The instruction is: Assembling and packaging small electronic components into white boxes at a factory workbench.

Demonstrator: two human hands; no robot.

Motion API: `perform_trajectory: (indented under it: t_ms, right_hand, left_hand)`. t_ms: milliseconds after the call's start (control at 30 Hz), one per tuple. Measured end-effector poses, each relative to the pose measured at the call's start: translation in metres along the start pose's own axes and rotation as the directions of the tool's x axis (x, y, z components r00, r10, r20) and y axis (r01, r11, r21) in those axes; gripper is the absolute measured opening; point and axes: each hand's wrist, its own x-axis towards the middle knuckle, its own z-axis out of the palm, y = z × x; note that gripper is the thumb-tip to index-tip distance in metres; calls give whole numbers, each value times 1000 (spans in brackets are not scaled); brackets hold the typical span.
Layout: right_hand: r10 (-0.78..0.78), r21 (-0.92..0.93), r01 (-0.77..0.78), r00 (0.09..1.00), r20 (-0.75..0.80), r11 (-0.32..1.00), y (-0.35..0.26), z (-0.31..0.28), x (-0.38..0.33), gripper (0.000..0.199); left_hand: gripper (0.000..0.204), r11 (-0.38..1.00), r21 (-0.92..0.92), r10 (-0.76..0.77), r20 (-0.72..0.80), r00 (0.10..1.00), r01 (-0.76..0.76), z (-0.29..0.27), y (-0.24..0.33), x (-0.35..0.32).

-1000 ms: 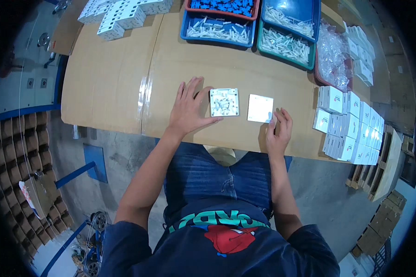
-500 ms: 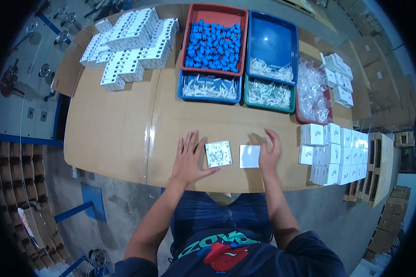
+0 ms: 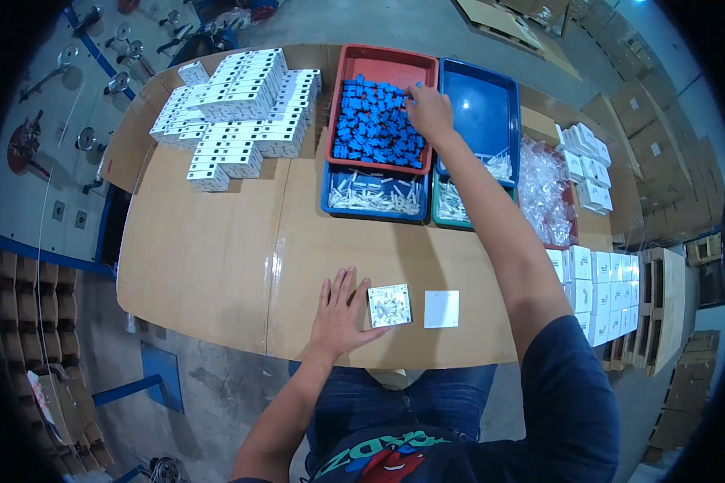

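In the head view, the only one given, an open square white case (image 3: 390, 306) filled with small pale parts is set near the table's front edge, close before the body, probably so that its contents can be seen and reached from above; a flat white square plate (image 3: 441, 310) is laid just to its right, apart from it, where neither is covered by the other; the trays are grouped by kind of part along the far side, seemingly to be within one arm's stretch: blue pieces (image 3: 370, 121) are heaped in a red tray (image 3: 379, 58), slim white parts (image 3: 374, 193) lie in a blue tray (image 3: 372, 216) in front of it, and a green tray (image 3: 457, 224) is partly hidden by the right forearm; stacked white boxes (image 3: 242, 101) are kept at the far left, perhaps to leave the front of the cardboard tabletop (image 3: 205, 249) free for handling.

The left hand (image 3: 341, 320) is laid palm down with its fingers spread; the case's left side is bracketed by forefinger and thumb, apparently as a steadying stop, and nothing is gripped; the right hand (image 3: 429, 113) is extended over the red tray's right side, its fingers bent toward the blue pieces; whether one is pinched cannot be told, the fingertips being too small and partly hidden.
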Motion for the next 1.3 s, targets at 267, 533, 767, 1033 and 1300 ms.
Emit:
perform_trajectory:
  t_ms: [267, 533, 767, 1033, 1300]
  right_hand:
    - [-96, -128, 100, 995, 31, 987, 14, 30, 27, 22]
    - [-67, 129, 78, 994, -86, 989, 30, 21, 32, 22]
    - [337, 908, -417, 860, 383, 34, -40, -35, -43, 25]
    - [266, 872, -384, 845, 464, -304, -76, -106, -127, 23]
    - [270, 861, -362, 842, 466, -356, -78, -137, -178, 21]
  left_hand:
    - [102, 999, 13, -32, 49, 998, 31, -2, -1, 1]
    - [101, 1000, -7, -6, 2, 1000, 6, 1, 3, 1]
    - [102, 1000, -10, -13, -14, 1000, 13, 0, 0, -5]
    - [102, 999, 49, 14, -7, 1000, -13, 2, 4, -4]
    - [101, 998, 65, 17, -21, 1000, -15, 11, 6, -9]
